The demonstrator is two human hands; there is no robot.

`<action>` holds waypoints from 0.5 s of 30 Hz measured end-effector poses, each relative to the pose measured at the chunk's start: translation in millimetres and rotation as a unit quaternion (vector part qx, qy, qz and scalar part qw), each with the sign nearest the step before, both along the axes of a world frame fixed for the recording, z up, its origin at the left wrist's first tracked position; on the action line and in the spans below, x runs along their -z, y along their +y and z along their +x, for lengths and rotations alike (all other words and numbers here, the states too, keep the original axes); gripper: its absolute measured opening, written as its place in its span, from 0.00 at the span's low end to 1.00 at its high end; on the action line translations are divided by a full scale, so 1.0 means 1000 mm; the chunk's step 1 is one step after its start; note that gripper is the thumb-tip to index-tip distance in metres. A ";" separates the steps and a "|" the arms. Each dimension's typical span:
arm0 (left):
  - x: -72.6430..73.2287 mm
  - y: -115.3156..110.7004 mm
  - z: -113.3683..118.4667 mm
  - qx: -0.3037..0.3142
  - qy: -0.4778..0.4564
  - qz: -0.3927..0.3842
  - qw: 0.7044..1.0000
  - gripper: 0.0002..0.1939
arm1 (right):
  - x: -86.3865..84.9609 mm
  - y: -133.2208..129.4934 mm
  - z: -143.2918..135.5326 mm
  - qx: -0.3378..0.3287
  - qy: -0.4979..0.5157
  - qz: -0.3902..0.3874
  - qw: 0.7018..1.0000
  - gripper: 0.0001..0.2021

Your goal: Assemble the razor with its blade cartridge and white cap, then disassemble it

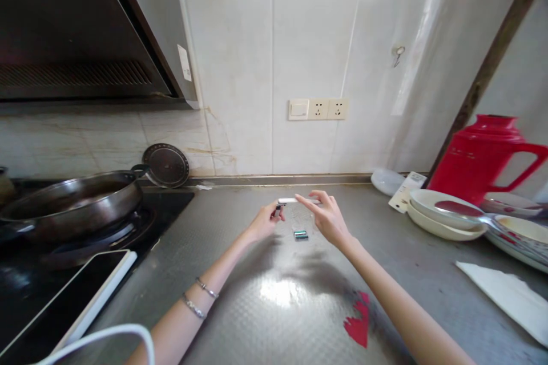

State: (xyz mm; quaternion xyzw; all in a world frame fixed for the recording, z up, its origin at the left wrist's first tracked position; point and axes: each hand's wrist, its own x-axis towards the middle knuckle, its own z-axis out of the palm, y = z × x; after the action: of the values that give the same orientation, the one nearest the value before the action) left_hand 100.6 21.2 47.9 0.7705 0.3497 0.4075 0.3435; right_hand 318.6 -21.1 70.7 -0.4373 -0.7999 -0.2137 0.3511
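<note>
Above the metal countertop, my two hands meet at a slim white bar-shaped object (287, 201), seen nearly edge-on. My left hand (265, 222) is closed at its left end, gripping a small dark-and-silver piece (277, 211); I cannot tell whether the two are joined. My right hand (329, 218) pinches the bar's right part, its index finger stretched along it. Below and between the hands lie small teal-and-dark cylinders (301, 234), which look like batteries, beside crinkled clear plastic. The bar's kind cannot be made out.
A pan (81, 205) stands on the black stove at left, near a phone (89, 296) and a white cable (124, 328). At right are a red thermos jug (479, 159), stacked bowls (445, 228) and a white paper sheet (505, 296). A red scrap (358, 322) lies in front.
</note>
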 end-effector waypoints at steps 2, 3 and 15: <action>0.000 -0.001 0.000 0.002 0.001 -0.002 1.000 0.10 | 0.002 0.000 -0.002 -0.010 -0.009 0.000 1.000 0.34; 0.001 -0.001 0.000 0.004 0.001 -0.003 1.000 0.09 | 0.003 0.001 -0.002 -0.009 -0.009 -0.003 1.000 0.34; 0.003 -0.002 0.002 0.010 0.030 0.010 0.999 0.09 | 0.007 0.001 -0.001 -0.009 -0.001 -0.009 1.000 0.35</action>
State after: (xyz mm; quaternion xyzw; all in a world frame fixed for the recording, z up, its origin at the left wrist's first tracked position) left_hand 102.4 19.0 45.1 0.7891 0.3481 0.3847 0.3287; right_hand 317.9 -20.4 63.5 -0.4332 -0.8059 -0.2040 0.3482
